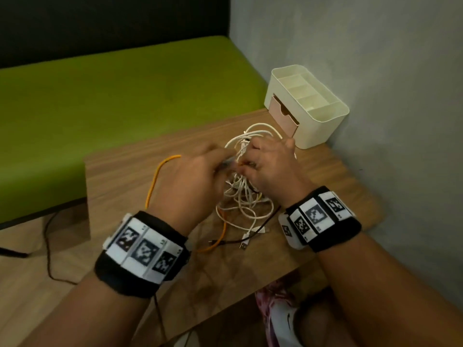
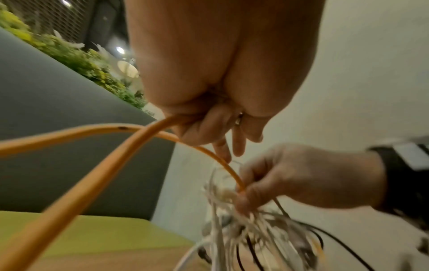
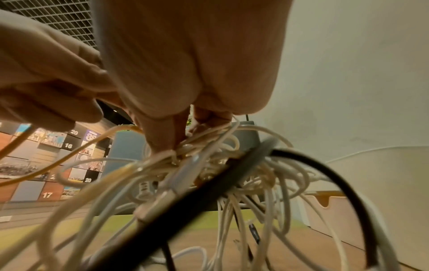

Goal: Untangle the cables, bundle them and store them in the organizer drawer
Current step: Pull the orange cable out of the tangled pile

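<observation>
A tangle of white cables [image 1: 246, 196] with a black cable [image 1: 265, 220] and an orange cable [image 1: 154, 181] hangs above the wooden table [image 1: 140, 171]. My left hand [image 1: 193, 176] grips the orange cable [image 2: 97, 176], which loops out to the left. My right hand [image 1: 268, 166] pinches the knot of white cables [image 3: 185, 152] from above, lifting it. In the left wrist view the right hand [image 2: 290, 179] holds the white bundle [image 2: 232, 210] where the orange cable enters it. The cream organizer [image 1: 325, 121] stands at the back right, its pink drawer [image 1: 280, 113] slightly pulled out.
A green bench [image 1: 100, 108] runs behind and left of the table. A grey wall [image 1: 375, 71] is on the right, close behind the organizer. USB plugs [image 1: 246, 242] lie on the table near me. A dark cord [image 1: 48, 246] trails on the floor at left.
</observation>
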